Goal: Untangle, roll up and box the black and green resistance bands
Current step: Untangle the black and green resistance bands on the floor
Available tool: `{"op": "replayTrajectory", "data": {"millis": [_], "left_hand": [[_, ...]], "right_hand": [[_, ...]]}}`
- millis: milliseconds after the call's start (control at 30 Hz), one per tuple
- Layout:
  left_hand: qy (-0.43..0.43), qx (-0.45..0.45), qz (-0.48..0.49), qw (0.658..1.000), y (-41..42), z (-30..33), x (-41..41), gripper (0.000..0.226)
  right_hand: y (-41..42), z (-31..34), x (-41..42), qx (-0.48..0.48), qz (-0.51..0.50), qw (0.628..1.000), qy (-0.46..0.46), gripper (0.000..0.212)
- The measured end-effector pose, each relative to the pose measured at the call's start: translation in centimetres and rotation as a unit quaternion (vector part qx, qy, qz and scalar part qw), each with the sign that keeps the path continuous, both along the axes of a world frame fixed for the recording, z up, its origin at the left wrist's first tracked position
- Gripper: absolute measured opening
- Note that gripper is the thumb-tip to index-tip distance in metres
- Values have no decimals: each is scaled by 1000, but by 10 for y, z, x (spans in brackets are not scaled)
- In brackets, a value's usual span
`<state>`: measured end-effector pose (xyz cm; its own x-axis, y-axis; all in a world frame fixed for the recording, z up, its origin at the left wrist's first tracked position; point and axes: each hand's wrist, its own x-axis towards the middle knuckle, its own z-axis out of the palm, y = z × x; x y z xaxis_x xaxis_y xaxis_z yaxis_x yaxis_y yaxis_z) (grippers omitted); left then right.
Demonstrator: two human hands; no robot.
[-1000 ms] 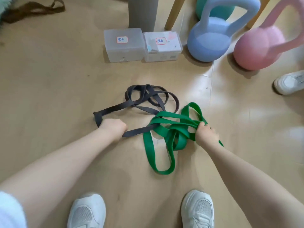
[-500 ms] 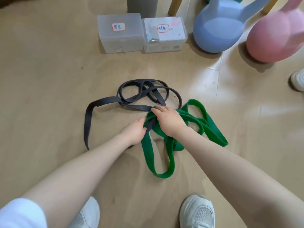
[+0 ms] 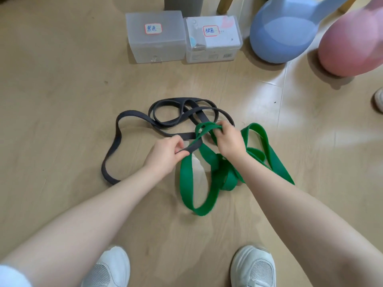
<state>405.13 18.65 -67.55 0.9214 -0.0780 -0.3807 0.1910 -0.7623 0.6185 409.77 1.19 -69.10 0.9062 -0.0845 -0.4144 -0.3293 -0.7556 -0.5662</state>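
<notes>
— What were the hands doing on the floor?
— The left hand (image 3: 165,155) pinched a strand of the black band (image 3: 116,141) between thumb and curled fingers, lifting it just off the wooden floor (image 3: 62,100). The right hand (image 3: 229,141) had its fingers curled round a loop of the green band (image 3: 207,179), raised where the two bands crossed.

— And where did the bands lie?
— In the middle of the floor, tangled together. The black band coiled away to the left and back; the green one spread to the right and toward the person's white shoes (image 3: 253,266).

— The boxes?
— Two clear plastic boxes stood side by side at the back, the left box (image 3: 156,36) and the right box (image 3: 213,38) each bearing a handwritten label; the left one looked empty, though its frosted walls made that hard to judge. A blue kettlebell (image 3: 284,34) and a pink kettlebell (image 3: 350,46) sat to their right.
</notes>
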Motion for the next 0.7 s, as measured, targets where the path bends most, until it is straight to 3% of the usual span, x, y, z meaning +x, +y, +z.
{"op": "replayTrajectory", "data": {"millis": [167, 333, 500, 567, 633, 700], "left_hand": [[-103, -114, -68, 986, 6, 20, 13, 13], [-185, -99, -138, 968, 10, 38, 17, 19], [-126, -71, -199, 969, 45, 35, 1, 9], [-62, -1, -210, 976, 64, 24, -7, 6], [6, 61, -187, 980, 69, 15, -12, 5], [35, 95, -161, 982, 59, 12, -12, 7]], "right_hand": [[-2, 19, 13, 162, -223, 961, 7, 15], [-12, 33, 15, 275, -367, 888, 22, 19], [-54, 36, 16, 311, -485, 817, 14, 12], [-74, 30, 10, 239, -474, 847, 15, 13], [-81, 17, -2, 105, -375, 920, 35, 14], [-75, 8, -17, 55, -279, 956, 69, 15]]}}
